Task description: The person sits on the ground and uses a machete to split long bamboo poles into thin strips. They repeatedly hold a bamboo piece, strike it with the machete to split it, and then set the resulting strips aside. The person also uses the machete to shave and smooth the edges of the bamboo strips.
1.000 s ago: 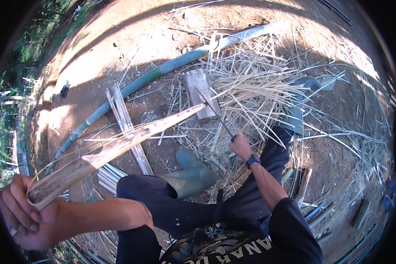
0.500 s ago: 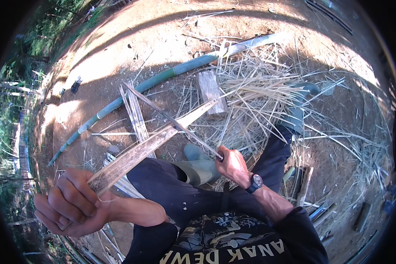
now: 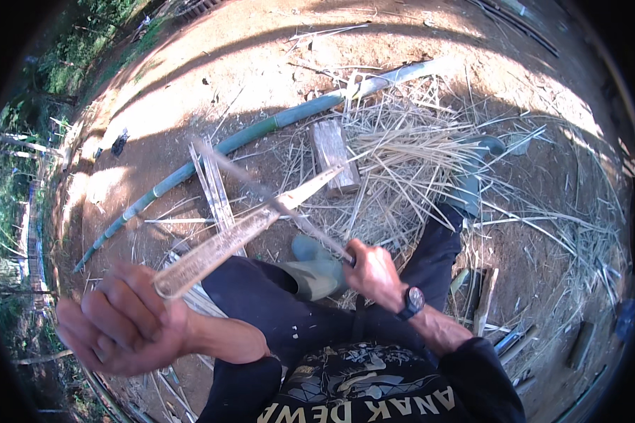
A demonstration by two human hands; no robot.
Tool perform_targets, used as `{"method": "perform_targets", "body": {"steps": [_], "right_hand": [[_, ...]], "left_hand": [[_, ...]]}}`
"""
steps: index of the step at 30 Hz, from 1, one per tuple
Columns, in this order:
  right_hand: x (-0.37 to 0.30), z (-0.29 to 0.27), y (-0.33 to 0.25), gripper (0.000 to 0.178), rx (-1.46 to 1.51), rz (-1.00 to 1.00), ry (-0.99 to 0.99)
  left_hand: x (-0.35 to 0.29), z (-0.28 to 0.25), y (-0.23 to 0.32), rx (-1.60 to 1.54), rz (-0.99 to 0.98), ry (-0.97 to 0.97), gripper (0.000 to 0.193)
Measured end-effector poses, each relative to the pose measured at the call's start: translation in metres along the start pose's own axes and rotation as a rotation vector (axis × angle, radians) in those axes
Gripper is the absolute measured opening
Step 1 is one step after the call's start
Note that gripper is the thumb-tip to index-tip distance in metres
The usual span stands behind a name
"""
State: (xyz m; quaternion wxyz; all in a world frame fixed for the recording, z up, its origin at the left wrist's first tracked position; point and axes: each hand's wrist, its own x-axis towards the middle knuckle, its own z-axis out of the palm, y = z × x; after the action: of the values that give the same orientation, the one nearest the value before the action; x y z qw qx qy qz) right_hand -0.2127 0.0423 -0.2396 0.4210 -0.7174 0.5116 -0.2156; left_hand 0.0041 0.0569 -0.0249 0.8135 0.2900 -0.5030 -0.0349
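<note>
My left hand (image 3: 123, 321), at the lower left, is closed round the near end of a split bamboo strip (image 3: 219, 250). The strip slants up to the right, and its far end narrows to a pale, freshly cut point close to a wooden block (image 3: 335, 151). Right of centre, my right hand (image 3: 375, 271) with a watch on its wrist grips the handle of a long-bladed knife (image 3: 236, 173). The blade, smeared by motion, crosses the strip where brown surface meets pale wood. Whether its edge bites into the strip, I cannot tell.
A long green bamboo pole (image 3: 247, 134) lies across the ground beyond the strip. Thin bamboo shavings (image 3: 409, 155) are heaped around the block and my boots (image 3: 317, 268). Split lengths (image 3: 217, 190) lie left of centre, and wood pieces (image 3: 483, 303) at the right.
The knife blade has slid slightly toward my left hand along the strip and is now blurred. Both hands keep their grip, and the whole view has shifted a little.
</note>
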Motion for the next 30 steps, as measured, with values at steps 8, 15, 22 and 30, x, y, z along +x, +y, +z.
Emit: {"method": "perform_targets", "body": {"steps": [8, 15, 22, 30], "right_hand": [[0.028, 0.011, 0.079, 0.016, -0.131, 0.094, 0.058], [0.014, 0.004, 0.032, 0.020, 0.055, -0.074, -0.008], [0.043, 0.020, 0.116, 0.019, -0.193, 0.212, -0.010], [0.065, 0.034, 0.139, 0.016, -0.159, 0.203, 0.033]], "left_hand": [[0.007, 0.023, -0.004, -0.412, -0.192, -0.248, 0.032], [0.011, 0.022, -0.004, -0.346, -0.133, -0.215, 0.031], [0.016, 0.029, -0.011, -0.320, -0.116, -0.198, 0.030], [0.023, 0.034, -0.020, -0.068, 0.032, -0.054, 0.029]]}}
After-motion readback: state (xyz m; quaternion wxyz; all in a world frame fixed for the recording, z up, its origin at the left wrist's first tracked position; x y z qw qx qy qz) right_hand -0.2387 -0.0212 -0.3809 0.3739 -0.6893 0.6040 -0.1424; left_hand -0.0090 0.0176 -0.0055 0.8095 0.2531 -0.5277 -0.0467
